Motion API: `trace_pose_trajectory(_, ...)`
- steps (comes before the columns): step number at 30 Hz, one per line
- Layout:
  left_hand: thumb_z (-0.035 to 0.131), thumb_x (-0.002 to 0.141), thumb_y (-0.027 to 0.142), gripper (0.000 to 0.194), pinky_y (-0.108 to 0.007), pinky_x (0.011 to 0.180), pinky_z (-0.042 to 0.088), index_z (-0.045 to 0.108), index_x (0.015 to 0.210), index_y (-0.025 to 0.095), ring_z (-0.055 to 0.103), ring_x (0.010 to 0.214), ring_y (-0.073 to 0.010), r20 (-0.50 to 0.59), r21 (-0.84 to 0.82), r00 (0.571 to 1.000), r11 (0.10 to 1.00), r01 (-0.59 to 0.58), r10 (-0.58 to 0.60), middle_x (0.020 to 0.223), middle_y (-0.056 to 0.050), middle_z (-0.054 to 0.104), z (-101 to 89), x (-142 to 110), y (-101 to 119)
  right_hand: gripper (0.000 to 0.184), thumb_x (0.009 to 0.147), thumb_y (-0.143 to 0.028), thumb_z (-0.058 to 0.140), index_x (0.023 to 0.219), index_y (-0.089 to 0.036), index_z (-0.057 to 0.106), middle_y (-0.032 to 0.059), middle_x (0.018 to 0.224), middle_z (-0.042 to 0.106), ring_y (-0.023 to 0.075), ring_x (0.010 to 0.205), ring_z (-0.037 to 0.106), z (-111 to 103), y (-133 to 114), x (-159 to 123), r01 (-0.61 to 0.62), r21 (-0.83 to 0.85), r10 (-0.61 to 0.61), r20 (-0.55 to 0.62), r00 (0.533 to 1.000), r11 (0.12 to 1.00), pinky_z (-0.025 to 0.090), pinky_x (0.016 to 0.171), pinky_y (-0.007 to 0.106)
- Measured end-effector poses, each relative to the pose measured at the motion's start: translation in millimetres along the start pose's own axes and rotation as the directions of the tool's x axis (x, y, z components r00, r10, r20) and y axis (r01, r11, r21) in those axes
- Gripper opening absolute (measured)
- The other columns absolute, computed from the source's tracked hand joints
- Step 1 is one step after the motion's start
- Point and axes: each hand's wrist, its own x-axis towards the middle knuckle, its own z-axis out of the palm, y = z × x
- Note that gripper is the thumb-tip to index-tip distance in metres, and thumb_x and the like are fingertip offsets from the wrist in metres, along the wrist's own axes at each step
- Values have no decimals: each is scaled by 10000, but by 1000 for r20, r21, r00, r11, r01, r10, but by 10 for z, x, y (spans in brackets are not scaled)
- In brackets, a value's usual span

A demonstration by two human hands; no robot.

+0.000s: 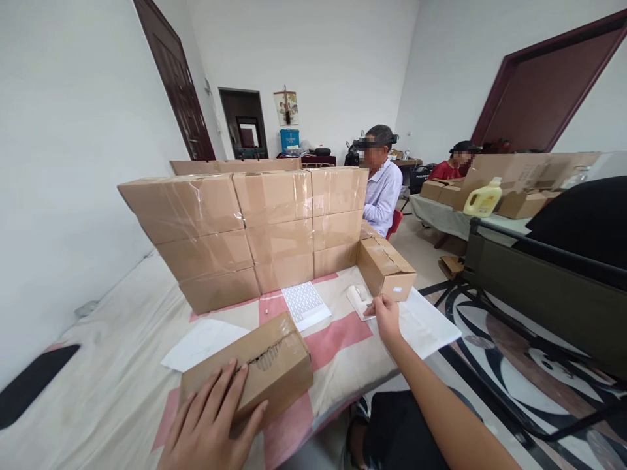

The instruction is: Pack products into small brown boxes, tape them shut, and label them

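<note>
While one box [385, 269] is already wearing a label [398, 289], I'm resting a wide-spread left hand [210, 414] on an unlabelled-looking carton [281, 369], the right hand [386, 318] pinching narrowly, its hold unclear.

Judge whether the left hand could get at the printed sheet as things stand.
Probably yes. The left hand rests spread on the near box, which lies between it and the printed sheet, so it would have to pass over or around that box; nothing appears to cover the sheet.
</note>
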Motion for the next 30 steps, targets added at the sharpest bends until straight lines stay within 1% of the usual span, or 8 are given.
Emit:
trace_pose_trajectory(3,604,904,506,750,-471,1084,403,364,1580,288,641,1188,-315,2,-19,1000,1000,6,-6,1412,-70,645,25,-45,-36,267,734,-330,623,564,-238,438,-6,450,592,165,462,614,21,43,19,5,39,-5,-16,1000,999,517,529,256)
trace_pose_trajectory(9,578,937,441,538,-462,1107,422,519,1468,381,615,1257,-290,44,-99,998,994,-47,52,1424,-1,636,79,-164,-193,287,738,-351,640,562,-237,444,-27,436,553,161,459,604,55,80,31,19,82,-16,-39,999,996,526,529,265)
trace_pose_trajectory(12,568,945,425,500,-468,1116,419,545,1444,387,610,1268,-288,51,-120,996,991,-60,66,1427,2,633,85,-180,-233,276,731,-342,640,558,-233,453,-27,440,563,156,456,605,64,55,15,11,86,-7,-41,999,996,527,528,260)
trace_pose_trajectory(16,561,950,424,481,-470,1120,410,563,1429,382,607,1277,-291,47,-111,997,992,-59,65,1430,-3,631,75,-167,-224,309,732,-366,661,546,-230,455,-9,456,594,169,482,641,76,-1,-22,-14,80,17,-43,999,997,542,545,265)
trace_pose_trajectory(19,570,944,425,475,-456,1120,416,578,1416,374,602,1284,-285,32,-102,997,992,-69,73,1413,-4,644,67,-148,-203,348,727,-389,705,552,-228,452,0,471,611,191,537,691,73,-25,-36,-57,69,60,-41,997,996,565,572,268)
trace_pose_trajectory(22,581,933,424,480,-451,1131,416,583,1410,368,600,1284,-280,8,-87,997,993,-81,82,1390,-3,660,62,-130,-186,387,703,-412,766,570,-225,454,-2,483,616,198,552,709,52,-30,-17,-130,54,132,-40,990,990,586,577,273)
trace_pose_trajectory(26,573,932,411,487,-461,1146,411,573,1417,372,591,1297,-277,8,-98,996,992,-84,85,1388,0,661,55,-129,-178,420,677,-376,815,573,-224,438,0,484,613,190,501,695,25,-31,33,-244,22,245,-57,968,969,547,469,240)
trace_pose_trajectory(30,568,938,398,482,-484,1153,395,570,1419,377,585,1304,-286,38,-116,998,992,-55,60,1425,-3,635,58,-155,-187,346,700,-282,792,589,-207,474,18,533,653,171,468,682,22,-52,55,-323,-3,322,-66,944,947,509,412,210)
